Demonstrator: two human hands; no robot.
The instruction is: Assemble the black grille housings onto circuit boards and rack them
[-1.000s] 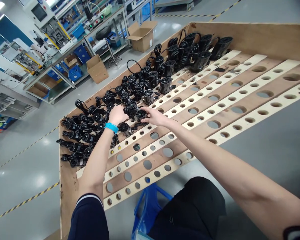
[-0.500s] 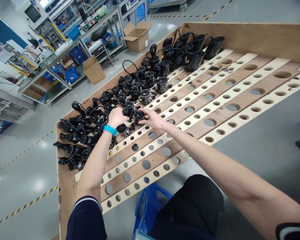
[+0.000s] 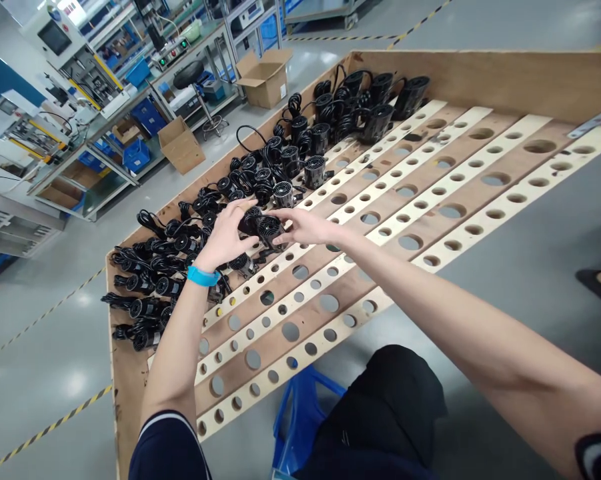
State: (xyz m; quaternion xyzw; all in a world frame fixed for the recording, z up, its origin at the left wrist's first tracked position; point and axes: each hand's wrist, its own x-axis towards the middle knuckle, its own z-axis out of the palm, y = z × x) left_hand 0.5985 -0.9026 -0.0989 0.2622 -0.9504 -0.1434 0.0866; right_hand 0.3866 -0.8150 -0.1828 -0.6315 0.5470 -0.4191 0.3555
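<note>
Several black cylindrical motors with coiled cables crowd the far left side of a wooden rack (image 3: 485, 77). My left hand (image 3: 225, 235), with a blue wristband (image 3: 203, 276), curves its thumb and fingers around the coiled cable side of one black motor (image 3: 269, 229). From the other side my right hand (image 3: 303, 227) grips the same motor, fingertips against its body. Part of the cable is hidden behind the left fingers. Just below my left hand, another motor (image 3: 243, 264) lies tilted on the rack. One more (image 3: 283, 193) stands upright behind the right fingers.
Pale strips (image 3: 405, 217) with rows of round holes run across the rack. A blue stool (image 3: 300, 413) is beneath its near edge. Open cardboard boxes (image 3: 265, 79) and workbenches stand beyond. Another person's foot in a dark sandal (image 3: 600, 283) shows at right.
The left fingers have spread wider around the black motor. My right hand stays at its other side, its fingers now further along the top. The view has shifted slightly.
</note>
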